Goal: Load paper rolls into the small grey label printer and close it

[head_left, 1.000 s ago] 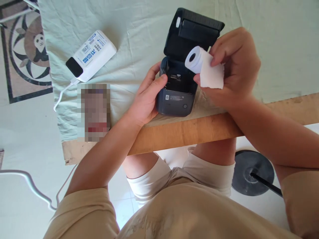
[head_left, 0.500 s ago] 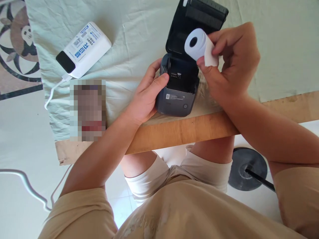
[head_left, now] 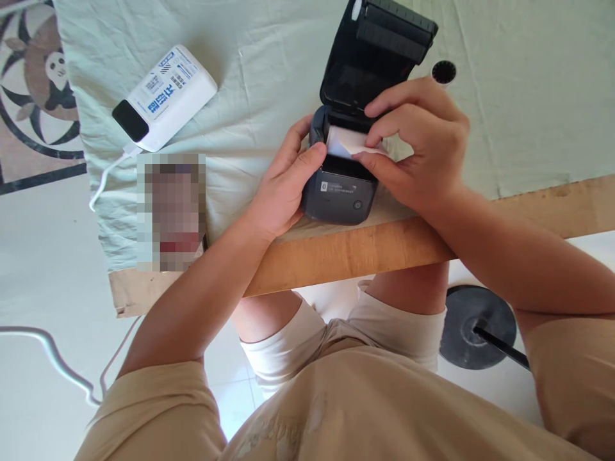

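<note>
Head view: as the printer (head_left: 342, 192) sits at the near edge of the worktop (head_left: 365, 246) with its lid tipped back, everything below is placed from it.
Paper roll (head_left: 342, 142): down in the printer's open bay, long axis across the bay; its loose end points toward the printer's front right.
Right hand (head_left: 413, 150): over the bay from the printer's right, thumb and forefinger pinched on that loose end.
Left hand (head_left: 283, 186): curled against the printer's left side, thumb on the bay's rim.
Nearer hand: the right.
Small black-centred disc (head_left: 442, 72): beyond the printer's lid, probably a spare core.
Power bank (head_left: 166, 96): well left of the printer.
</note>
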The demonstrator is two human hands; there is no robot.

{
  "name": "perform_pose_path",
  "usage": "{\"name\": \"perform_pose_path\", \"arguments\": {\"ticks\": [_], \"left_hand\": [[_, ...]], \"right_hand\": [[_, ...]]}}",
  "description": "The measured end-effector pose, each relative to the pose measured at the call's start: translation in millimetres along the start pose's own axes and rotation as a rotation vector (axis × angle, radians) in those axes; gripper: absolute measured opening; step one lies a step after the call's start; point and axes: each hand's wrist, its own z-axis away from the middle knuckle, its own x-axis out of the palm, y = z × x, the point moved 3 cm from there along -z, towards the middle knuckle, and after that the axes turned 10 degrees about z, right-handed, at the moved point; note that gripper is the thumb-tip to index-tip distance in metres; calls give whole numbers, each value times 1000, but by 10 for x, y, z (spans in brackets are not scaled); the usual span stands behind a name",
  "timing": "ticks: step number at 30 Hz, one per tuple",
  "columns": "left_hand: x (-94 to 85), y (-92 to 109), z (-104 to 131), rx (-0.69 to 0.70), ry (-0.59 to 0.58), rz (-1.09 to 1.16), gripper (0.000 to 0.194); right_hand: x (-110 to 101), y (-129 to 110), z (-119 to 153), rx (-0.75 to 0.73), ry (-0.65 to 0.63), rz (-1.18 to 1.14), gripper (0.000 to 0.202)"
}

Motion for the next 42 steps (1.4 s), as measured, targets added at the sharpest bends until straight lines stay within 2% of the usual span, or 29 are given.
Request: {"name": "perform_pose_path", "arguments": {"ticks": [3,5,8,10,13,15,18,20,22,24,26,30,32,34,37,39,42], "left_hand": [[-13,1,-10,-10,-15,-9,46],[-28,-15,-17,-31,-27,5,57],[-64,-49,-22,-66,-16,21,73],[-73,-58,-24,-42,-18,19,70],[-42,-45,-15,43,-41,11,64],[-7,-30,4,65,-30,6,66],[18,-16,40,38,21,4,77],[-3,-21,42,23,24,5,95],[-54,-49,6,27,-14,-4,112],[-116,-95,-58,56,-80,-23,120],[-167,-145,-123,95,-142,-48,121],[-210,-193,-169,147,-148,-115,116],[-205,-189,-159,141,-154,-123,115],[-200,-177,-149,137,-165,-111,115],[-201,-155,-143,139,-162,-83,109],[-188,-136,-127,140,-178,-54,105],[-149,-104,-75,131,-193,-18,90]], "right_hand": [[14,34,16,-1,-29,29,27],[32,37,37,-30,-66,31,35],[70,-13,80,-146,-127,3,50],[93,-59,106,-219,-156,-13,53],[84,-111,123,-316,-101,-65,47],[59,-109,116,-337,-36,-113,50],[42,-40,93,-254,8,-92,51],[45,14,87,-179,5,-37,42],[65,48,93,-128,-50,-9,39],[86,50,103,-120,-111,-21,41],[89,34,107,-145,-126,-60,42],[53,61,87,-178,-46,-106,42],[22,124,73,-119,25,-117,40],[-6,199,61,4,89,-133,42],[-4,249,41,144,74,-223,56],[0,245,25,167,99,-314,53],[17,228,15,134,115,-365,40]]}}
